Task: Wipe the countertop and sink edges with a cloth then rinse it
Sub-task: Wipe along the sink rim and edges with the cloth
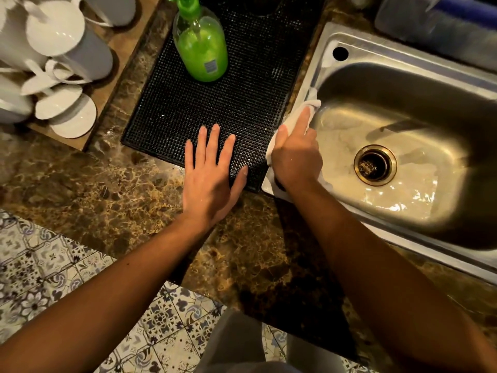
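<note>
My right hand [295,154] presses a white cloth [309,107] onto the left rim of the steel sink [357,41]. The cloth runs along that rim, and its far end pokes out past my fingers toward the basin. My left hand [209,173] lies flat, fingers spread, on the near edge of a black studded mat [242,98] and on the brown marble countertop [107,189]. It holds nothing. The sink basin is wet, with a round drain [375,165] in the middle.
A green soap pump bottle [200,44] stands on the far part of the mat. White mugs [64,47] sit on a wooden tray at the left. A plastic container [435,25] sits behind the sink. Patterned floor tiles [53,267] show below the counter edge.
</note>
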`<move>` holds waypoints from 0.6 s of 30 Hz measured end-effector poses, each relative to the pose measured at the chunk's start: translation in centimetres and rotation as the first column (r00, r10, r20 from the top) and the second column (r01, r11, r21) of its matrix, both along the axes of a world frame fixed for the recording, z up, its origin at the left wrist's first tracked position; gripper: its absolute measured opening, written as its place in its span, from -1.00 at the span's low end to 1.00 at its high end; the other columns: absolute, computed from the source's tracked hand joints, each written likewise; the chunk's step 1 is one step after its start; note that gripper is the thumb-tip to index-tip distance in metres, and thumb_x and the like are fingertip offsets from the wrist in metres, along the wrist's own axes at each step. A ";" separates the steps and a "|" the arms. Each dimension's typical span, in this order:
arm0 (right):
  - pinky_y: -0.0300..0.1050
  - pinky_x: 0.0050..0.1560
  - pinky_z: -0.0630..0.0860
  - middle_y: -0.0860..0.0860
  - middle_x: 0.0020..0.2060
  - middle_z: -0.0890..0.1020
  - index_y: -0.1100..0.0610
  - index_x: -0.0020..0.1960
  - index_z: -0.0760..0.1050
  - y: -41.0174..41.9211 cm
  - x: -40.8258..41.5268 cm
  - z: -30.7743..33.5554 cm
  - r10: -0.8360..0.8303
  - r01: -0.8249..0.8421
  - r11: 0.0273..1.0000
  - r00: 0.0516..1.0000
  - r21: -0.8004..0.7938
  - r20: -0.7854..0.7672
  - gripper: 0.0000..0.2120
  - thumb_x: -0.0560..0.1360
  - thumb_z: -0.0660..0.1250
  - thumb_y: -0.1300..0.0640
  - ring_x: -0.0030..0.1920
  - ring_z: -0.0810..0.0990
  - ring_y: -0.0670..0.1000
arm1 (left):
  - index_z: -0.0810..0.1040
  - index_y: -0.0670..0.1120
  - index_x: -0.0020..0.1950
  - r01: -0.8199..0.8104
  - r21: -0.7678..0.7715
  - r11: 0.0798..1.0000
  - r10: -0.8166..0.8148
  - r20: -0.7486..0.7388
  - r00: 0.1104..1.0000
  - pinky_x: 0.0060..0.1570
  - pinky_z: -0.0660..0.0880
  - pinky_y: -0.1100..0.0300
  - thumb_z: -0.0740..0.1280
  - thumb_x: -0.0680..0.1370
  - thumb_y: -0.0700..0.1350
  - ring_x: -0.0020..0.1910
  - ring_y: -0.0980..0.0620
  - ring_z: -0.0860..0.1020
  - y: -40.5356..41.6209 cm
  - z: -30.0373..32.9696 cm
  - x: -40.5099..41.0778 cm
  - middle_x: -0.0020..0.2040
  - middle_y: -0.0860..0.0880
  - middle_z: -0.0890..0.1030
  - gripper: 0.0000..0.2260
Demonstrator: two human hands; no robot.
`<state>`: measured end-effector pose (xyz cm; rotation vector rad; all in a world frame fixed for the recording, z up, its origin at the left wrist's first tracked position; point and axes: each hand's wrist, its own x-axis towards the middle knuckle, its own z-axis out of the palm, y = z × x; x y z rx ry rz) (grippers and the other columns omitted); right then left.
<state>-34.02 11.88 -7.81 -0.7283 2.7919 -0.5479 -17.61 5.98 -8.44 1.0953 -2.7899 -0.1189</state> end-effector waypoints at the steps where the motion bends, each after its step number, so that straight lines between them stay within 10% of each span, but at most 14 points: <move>1: 0.12 -0.01 0.58 0.27 0.17 0.58 0.21 0.66 0.11 -0.3 -0.5 0.0 0.002 -0.002 1.000 1.000 0.010 0.007 -0.32 0.67 -0.10 -0.16 0.07 0.64 0.27 | 0.28 -0.11 0.63 0.004 0.000 1.000 -0.004 -0.001 1.000 0.60 0.06 -0.28 0.14 0.69 0.19 0.67 -0.26 0.09 0.1 0.0 0.0 0.67 -0.24 0.17 -0.41; 7: 0.13 0.34 0.43 0.25 0.47 0.38 0.05 0.69 -0.16 -1.7 -3.3 0.9 -0.012 -0.006 0.997 0.973 0.076 0.232 -0.37 0.73 -0.02 -0.15 0.40 0.48 0.27 | 0.27 -0.12 0.64 0.008 0.012 1.000 -0.008 0.007 1.000 0.60 0.04 -0.28 0.10 0.70 0.20 0.67 -0.25 0.06 0.2 0.3 0.1 0.67 -0.23 0.15 -0.41; 13: 0.24 0.07 0.59 0.33 0.43 0.43 0.08 0.63 0.18 2.8 -0.9 1.0 0.273 -0.274 0.962 0.958 0.000 0.090 -0.47 0.71 0.03 -0.08 0.17 0.58 0.37 | 0.25 -0.11 0.65 0.001 0.026 1.000 -0.001 0.029 1.000 0.61 0.02 -0.28 0.10 0.69 0.21 0.68 -0.24 0.05 0.2 0.5 -0.1 0.68 -0.23 0.14 -0.40; 18: 0.14 0.17 0.46 0.19 0.36 0.51 -0.02 0.67 0.03 9.2 0.1 2.3 0.472 -0.486 0.853 0.874 0.191 0.116 -0.38 0.67 -0.10 -0.22 0.17 0.58 0.25 | 0.23 -0.10 0.65 -0.001 0.030 1.000 0.000 0.034 0.999 0.62 0.01 -0.26 0.10 0.70 0.22 0.68 -0.23 0.03 0.0 0.4 0.0 0.68 -0.22 0.12 -0.39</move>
